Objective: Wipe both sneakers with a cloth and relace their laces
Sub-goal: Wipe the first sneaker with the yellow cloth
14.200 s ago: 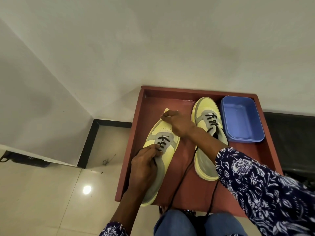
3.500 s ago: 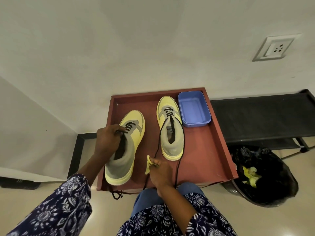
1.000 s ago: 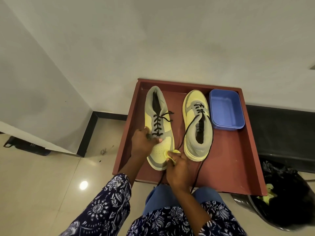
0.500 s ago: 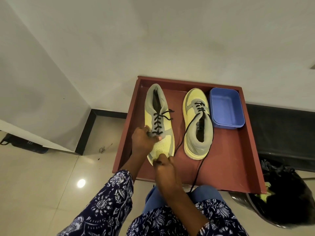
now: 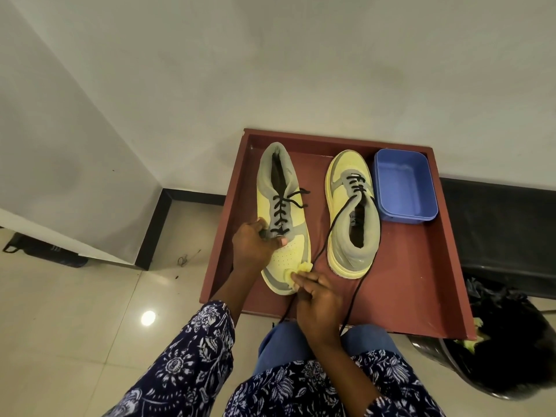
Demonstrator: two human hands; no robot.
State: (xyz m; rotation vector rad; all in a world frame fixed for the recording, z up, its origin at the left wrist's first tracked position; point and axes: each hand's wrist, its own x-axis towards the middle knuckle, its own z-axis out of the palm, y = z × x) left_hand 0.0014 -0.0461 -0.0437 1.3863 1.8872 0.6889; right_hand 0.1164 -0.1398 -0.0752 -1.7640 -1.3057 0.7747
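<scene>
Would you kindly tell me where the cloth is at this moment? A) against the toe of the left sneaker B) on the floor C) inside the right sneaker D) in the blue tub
A: the right hand holds the yellow cloth against the toe of the left sneaker.

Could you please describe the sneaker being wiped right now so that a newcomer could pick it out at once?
Find the red-brown tray against the wall. Two yellow-and-grey sneakers lie in it; take the left sneaker, farther from the blue tub. Unlike its neighbour, its toe points toward the person, its laces are short, and a yellow cloth presses on its toe.
</scene>
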